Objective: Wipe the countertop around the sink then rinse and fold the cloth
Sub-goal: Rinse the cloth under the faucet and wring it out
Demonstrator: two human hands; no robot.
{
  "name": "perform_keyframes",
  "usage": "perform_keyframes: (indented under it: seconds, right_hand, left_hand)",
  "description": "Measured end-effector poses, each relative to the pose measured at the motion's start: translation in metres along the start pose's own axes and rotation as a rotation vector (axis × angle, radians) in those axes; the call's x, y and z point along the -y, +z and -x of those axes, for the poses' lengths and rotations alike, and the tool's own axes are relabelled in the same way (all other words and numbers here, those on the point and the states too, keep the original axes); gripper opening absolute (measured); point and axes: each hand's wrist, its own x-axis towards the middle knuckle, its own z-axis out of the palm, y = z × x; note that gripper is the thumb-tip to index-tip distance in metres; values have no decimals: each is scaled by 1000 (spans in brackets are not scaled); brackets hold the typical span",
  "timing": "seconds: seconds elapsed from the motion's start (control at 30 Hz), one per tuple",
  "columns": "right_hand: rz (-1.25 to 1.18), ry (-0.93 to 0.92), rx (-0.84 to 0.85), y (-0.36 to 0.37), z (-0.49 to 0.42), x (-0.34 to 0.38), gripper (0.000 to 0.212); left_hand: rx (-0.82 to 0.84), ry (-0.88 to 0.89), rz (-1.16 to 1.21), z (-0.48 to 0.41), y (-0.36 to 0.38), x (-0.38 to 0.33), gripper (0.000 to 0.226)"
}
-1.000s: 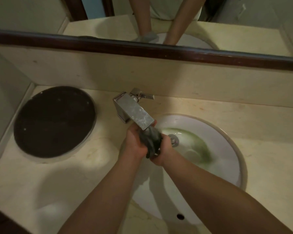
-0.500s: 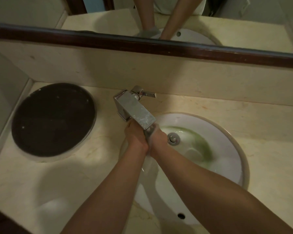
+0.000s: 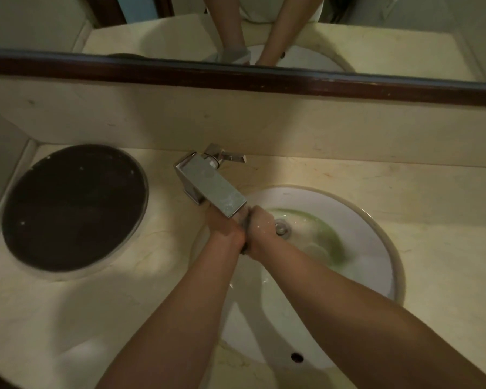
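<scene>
Under the spout of the square chrome faucet (image 3: 211,189), my left hand (image 3: 223,227) and my right hand (image 3: 261,230) are pressed together over the white oval sink (image 3: 376,228). Both hands are closed on a dark grey cloth (image 3: 246,220). Only a thin strip of the cloth shows between them. Greenish water lies around the drain (image 3: 281,228). The beige stone countertop (image 3: 432,220) surrounds the sink.
A dark round lid or tray (image 3: 73,206) is set in the countertop at the left. A mirror with a dark wooden frame (image 3: 236,77) runs along the back wall and reflects my arms. The faucet handle (image 3: 230,156) points right.
The bunched cloth, clearly visible between my hands a second ago, is now squeezed almost out of sight. Both hands have moved up closer under the spout.
</scene>
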Motion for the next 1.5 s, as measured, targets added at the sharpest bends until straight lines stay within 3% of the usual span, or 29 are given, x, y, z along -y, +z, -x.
perform_keyframes:
  seconds: [0.07,0.2,0.4,0.53,0.73,0.8,0.9,1.0,1.17,1.27,1.4,1.5]
  right_hand:
    - [31,17,20,0,-12,-6,22]
    - [-144,148,66,-16,-14,-11,48]
    - [-199,247,3,-31,-21,-36,43]
    - [-341,223,74,-23,-21,-39,32]
    - [-360,209,124,-10,-16,-36,35]
    - [-352,179,105,-7,-20,-38,38]
    - [-316,160,51,-9,-26,-40,39]
    - [-338,166,78,-13,-23,-39,48]
    - [-412,24,68,-13,-15,-37,35]
    - [-255,-114,16,-2,-8,-39,41]
    - [-30,-277,-187,9,4,-33,43]
    - [90,-278,-276,9,5,-23,41]
  left_hand:
    - [-10,-50,108,4,3,0,38]
    - [9,-132,189,12,1,-6,29]
    - [165,-122,147,11,-19,-8,18]
    - [168,-47,-47,6,-23,-2,17]
    - [123,248,-530,-11,-28,-3,11]
    - [136,250,-571,-9,-28,-1,24]
    - [193,215,-451,-5,-26,1,17]
    - [247,173,-265,-11,-28,-3,32]
    - [164,155,-202,-9,-27,-10,18]
    - [172,102,-163,-5,-22,-9,27]
    - [183,114,-75,4,-11,-6,27]
    - [188,162,-29,6,-6,-8,34]
